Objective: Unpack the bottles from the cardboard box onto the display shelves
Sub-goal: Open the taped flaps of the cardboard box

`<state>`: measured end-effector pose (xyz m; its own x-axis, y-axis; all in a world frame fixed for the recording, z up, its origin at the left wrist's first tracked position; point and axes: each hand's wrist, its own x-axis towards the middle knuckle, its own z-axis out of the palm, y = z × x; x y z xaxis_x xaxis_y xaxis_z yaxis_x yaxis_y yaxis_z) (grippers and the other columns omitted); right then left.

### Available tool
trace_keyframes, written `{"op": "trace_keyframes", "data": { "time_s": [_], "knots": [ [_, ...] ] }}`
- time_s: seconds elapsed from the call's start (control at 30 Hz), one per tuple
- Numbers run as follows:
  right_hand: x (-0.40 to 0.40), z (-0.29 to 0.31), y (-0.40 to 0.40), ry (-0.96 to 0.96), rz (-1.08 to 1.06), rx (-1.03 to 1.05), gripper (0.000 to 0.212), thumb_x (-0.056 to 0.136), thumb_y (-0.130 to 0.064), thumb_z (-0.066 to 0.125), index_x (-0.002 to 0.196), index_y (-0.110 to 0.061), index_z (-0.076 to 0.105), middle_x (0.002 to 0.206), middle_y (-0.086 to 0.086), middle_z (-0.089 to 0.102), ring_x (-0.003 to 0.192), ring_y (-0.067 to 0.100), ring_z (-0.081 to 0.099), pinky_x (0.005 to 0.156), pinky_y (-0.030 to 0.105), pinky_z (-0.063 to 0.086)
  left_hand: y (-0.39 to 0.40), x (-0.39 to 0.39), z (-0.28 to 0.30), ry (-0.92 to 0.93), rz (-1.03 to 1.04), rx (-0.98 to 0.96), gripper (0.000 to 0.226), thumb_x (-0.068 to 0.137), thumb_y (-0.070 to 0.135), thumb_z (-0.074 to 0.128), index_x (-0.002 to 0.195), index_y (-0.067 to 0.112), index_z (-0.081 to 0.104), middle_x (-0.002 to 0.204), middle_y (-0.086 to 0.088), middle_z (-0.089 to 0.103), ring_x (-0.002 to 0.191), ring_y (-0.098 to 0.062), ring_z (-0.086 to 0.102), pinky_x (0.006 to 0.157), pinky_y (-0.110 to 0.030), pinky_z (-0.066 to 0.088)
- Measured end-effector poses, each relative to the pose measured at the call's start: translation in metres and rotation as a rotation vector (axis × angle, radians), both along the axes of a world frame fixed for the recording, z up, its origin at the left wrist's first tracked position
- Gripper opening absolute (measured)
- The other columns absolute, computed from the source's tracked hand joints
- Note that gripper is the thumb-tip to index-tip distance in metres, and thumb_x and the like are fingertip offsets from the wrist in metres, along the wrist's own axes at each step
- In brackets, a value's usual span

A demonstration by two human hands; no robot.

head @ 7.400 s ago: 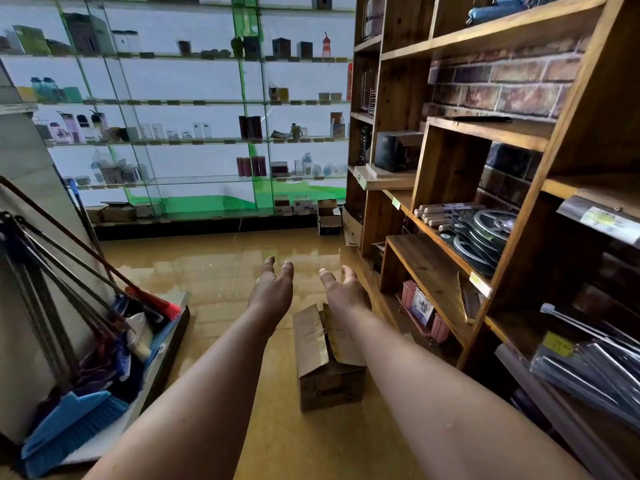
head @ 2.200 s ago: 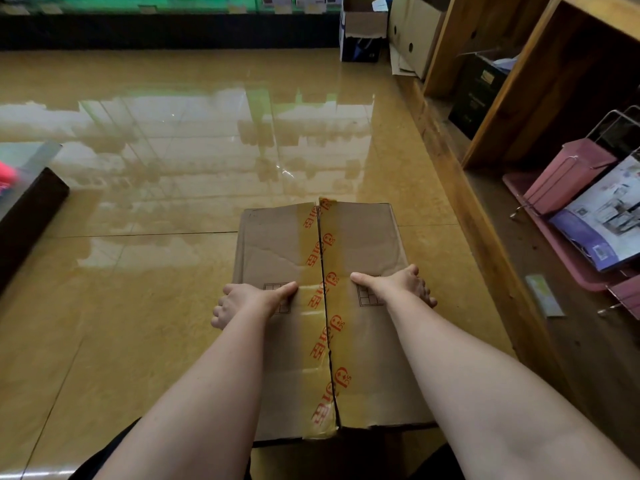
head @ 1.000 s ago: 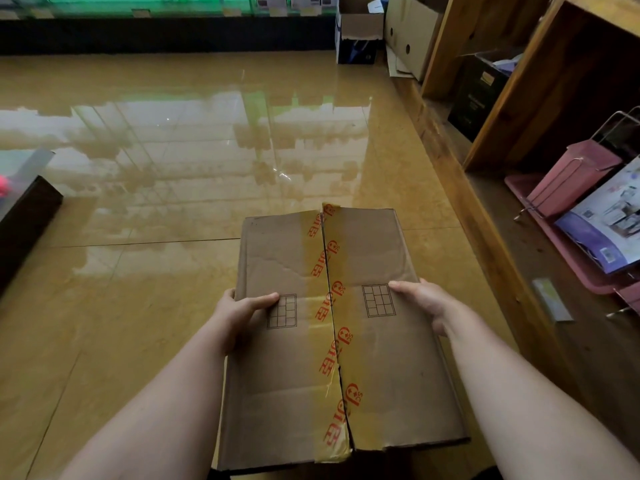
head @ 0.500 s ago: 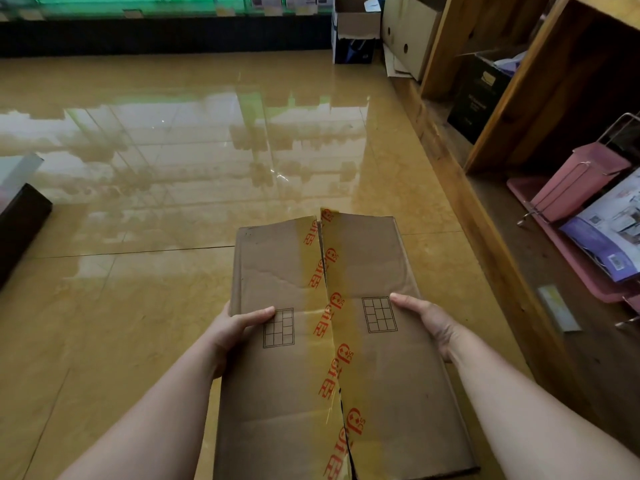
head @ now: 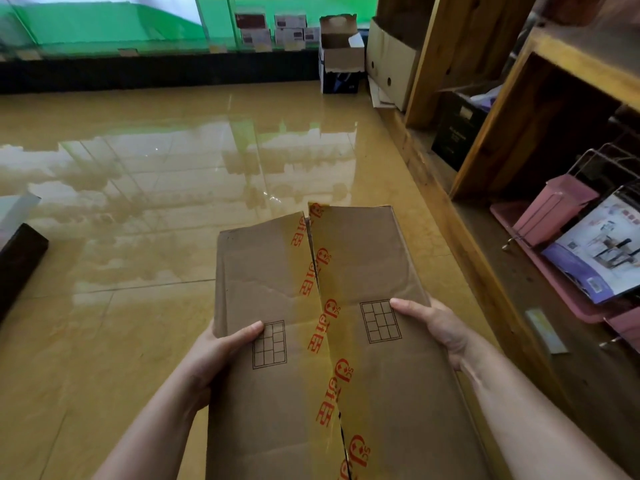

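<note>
A brown cardboard box [head: 367, 265] fills the lower middle of the view, its two top flaps shut and a strip of tape with red print running along the slit seam. My left hand [head: 211, 358] grips the box's left side with the thumb lying on the top flap. My right hand [head: 440, 330] grips the right side, thumb on top too. The box is held above the glossy tan floor. No bottles show; the box's inside is hidden.
Wooden display shelves [head: 485, 140] run along the right, the lowest holding pink wire racks [head: 554, 213] and a printed carton [head: 602, 247]. Open cardboard boxes [head: 341, 53] stand at the far wall under glass shelving. A dark base [head: 17, 268] juts in at left.
Both hands shifted from the top flaps to the box's sides, and the box has come up off the floor and closer to me.
</note>
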<state>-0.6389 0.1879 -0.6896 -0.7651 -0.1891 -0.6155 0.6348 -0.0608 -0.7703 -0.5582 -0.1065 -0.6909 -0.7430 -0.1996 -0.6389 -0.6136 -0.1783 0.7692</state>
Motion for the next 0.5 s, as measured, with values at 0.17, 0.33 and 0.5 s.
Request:
{"op": "trace_keyframes", "data": {
  "time_s": [0.17,0.33,0.5],
  "knots": [
    [-0.019,0.068,-0.023,0.044,-0.006,0.016,0.042,0.085,-0.016,0.065,0.125,-0.009,0.054,0.088,0.014,0.071,0.062,0.021,0.069,0.051,0.031,0.058,-0.020,-0.028,0.074,0.010,0.000,-0.057,0.066,0.070,0.025,0.079,0.126,0.008,0.048,0.100,-0.015,0.065,0.084,-0.029,0.064,0.062,-0.034,0.052],
    [-0.038,0.185,-0.051,0.063,0.038,-0.002,0.043,0.085,-0.022,0.065,0.124,-0.010,0.054,0.087,0.011,0.071,0.067,0.020,0.068,0.050,0.027,0.056,-0.052,-0.047,0.199,-0.007,0.007,-0.109,0.089,0.052,0.034,0.088,0.129,0.012,0.049,0.106,-0.016,0.068,0.090,-0.032,0.067,0.068,-0.037,0.055],
    [-0.052,0.330,-0.077,0.093,0.053,-0.012,0.044,0.085,-0.028,0.066,0.124,-0.015,0.050,0.090,0.008,0.069,0.074,0.020,0.066,0.049,0.027,0.053,-0.075,-0.059,0.353,0.035,0.028,-0.147,0.062,0.076,0.030,0.074,0.129,0.013,0.047,0.106,-0.014,0.066,0.084,-0.027,0.065,0.062,-0.033,0.052]
  ]
}}
